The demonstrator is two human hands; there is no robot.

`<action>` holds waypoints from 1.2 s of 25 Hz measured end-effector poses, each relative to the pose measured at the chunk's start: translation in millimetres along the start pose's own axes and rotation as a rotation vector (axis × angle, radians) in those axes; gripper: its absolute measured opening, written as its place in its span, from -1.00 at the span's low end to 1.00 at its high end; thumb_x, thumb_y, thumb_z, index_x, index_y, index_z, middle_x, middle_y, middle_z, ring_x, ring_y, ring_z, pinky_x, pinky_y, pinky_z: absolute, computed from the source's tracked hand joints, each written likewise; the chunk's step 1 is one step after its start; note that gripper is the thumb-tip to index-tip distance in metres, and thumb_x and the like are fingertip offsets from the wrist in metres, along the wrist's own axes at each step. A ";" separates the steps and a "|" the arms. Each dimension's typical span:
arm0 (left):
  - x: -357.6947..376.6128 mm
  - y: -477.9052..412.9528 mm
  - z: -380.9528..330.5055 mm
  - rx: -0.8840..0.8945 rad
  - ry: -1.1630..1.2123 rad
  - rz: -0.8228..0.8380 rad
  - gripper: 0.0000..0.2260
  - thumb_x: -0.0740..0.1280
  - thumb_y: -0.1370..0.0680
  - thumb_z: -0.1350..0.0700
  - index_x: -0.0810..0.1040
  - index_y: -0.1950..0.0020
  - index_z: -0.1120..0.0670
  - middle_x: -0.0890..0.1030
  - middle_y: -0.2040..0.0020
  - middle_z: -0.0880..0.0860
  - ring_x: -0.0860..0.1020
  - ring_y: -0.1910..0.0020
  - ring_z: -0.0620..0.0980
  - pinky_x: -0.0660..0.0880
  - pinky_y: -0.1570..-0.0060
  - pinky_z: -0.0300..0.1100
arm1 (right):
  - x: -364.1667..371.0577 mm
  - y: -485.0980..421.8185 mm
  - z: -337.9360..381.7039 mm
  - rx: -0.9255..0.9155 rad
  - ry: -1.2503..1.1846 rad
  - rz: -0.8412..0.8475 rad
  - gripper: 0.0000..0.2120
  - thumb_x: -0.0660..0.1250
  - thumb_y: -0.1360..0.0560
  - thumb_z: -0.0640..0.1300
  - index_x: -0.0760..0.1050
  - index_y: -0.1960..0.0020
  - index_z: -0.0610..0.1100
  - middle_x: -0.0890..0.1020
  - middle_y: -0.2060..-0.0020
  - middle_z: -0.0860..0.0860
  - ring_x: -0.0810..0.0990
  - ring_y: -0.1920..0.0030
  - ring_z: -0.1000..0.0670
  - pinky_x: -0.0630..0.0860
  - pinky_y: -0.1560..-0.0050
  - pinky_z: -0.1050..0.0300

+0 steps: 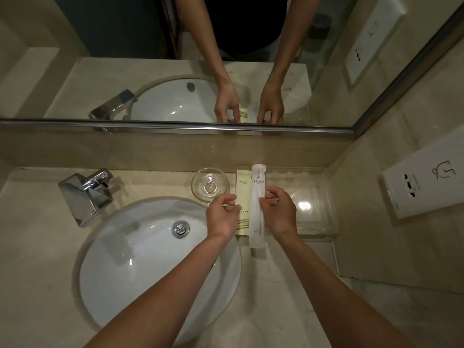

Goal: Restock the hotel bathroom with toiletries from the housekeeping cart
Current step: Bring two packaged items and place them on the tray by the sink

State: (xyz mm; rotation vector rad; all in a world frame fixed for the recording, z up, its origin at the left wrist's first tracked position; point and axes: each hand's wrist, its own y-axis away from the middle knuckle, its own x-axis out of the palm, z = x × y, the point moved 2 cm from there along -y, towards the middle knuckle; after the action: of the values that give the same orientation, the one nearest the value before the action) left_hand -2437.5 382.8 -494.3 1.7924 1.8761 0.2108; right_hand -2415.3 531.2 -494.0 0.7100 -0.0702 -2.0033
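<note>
- Your left hand (222,217) pinches the left edge of the cream sachet (243,187), about halfway along it.
- Your right hand (277,212) pinches the white packet (257,192) at mid-length, thumb on its left side and fingers curled over the right.
- The hands are near each other but not touching.
- Both packets lie lengthwise on the counter (276,285), pointing at the mirror (75,71), between the glass bowl (209,185) and the clear tray (313,197).
- The white packet's left edge seems to overlap the sachet. Whether it lies flat or is lifted, I cannot tell.
- The step looks like squaring the pair up. Slide them apart just enough that neither covers the other, with the long sides parallel.
- Line up the far ends. The white one reaches further both ways, so pick one end to match.
- Keep the printed faces up and reading the same way.
- Steer with light fingertip pressure. A hard pinch may crease the thin wrappers.
- Mind the sink (140,259), just left of the sachet's near end. Keep the packets off its rim, and don't nudge the bowl.
</note>
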 end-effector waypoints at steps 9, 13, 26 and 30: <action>-2.3 -9.9 4.1 0.263 -0.298 0.221 -0.60 0.40 -0.56 0.25 0.57 -0.35 -0.05 0.42 -0.09 -0.02 0.50 0.22 -0.10 0.46 0.07 -0.46 | -5.0 6.2 -8.3 -0.338 0.382 0.151 -0.49 0.42 -0.51 -0.16 0.45 -0.44 -0.02 0.42 -0.42 0.09 0.25 -0.38 -0.02 0.28 -0.40 0.07; -1.2 -12.8 10.7 0.284 -0.359 0.252 -0.55 0.39 -0.58 0.27 0.50 -0.45 0.01 0.36 -0.09 -0.04 0.47 0.22 -0.12 0.49 0.01 -0.40 | -6.5 4.1 -12.6 -0.372 0.528 0.192 -0.48 0.40 -0.54 -0.10 0.41 -0.48 0.00 0.36 -0.52 0.10 0.21 -0.44 -0.04 0.20 -0.44 0.02; 2.7 -11.0 5.4 0.290 -0.360 0.196 -0.56 0.42 -0.57 0.26 0.52 -0.42 0.00 0.39 -0.07 -0.09 0.46 0.31 -0.16 0.51 0.03 -0.38 | -9.5 -0.2 -15.4 -0.388 0.583 0.174 -0.49 0.38 -0.56 -0.07 0.39 -0.49 0.06 0.33 -0.53 0.17 0.16 -0.40 0.05 0.05 -0.25 0.19; 2.8 -10.6 3.8 0.298 -0.367 0.184 -0.57 0.43 -0.56 0.25 0.54 -0.40 0.00 0.40 -0.05 -0.10 0.47 0.31 -0.14 0.55 -0.03 -0.24 | -9.5 -0.7 -14.3 -0.400 0.590 0.170 -0.49 0.38 -0.56 -0.06 0.39 -0.49 0.05 0.34 -0.53 0.18 0.15 -0.38 0.07 0.03 -0.24 0.21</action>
State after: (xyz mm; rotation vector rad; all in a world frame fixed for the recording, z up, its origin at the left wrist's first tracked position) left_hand -2445.0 383.4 -503.2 2.0367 1.5435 -0.3309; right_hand -2405.2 542.7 -501.7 0.9614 0.5824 -1.5139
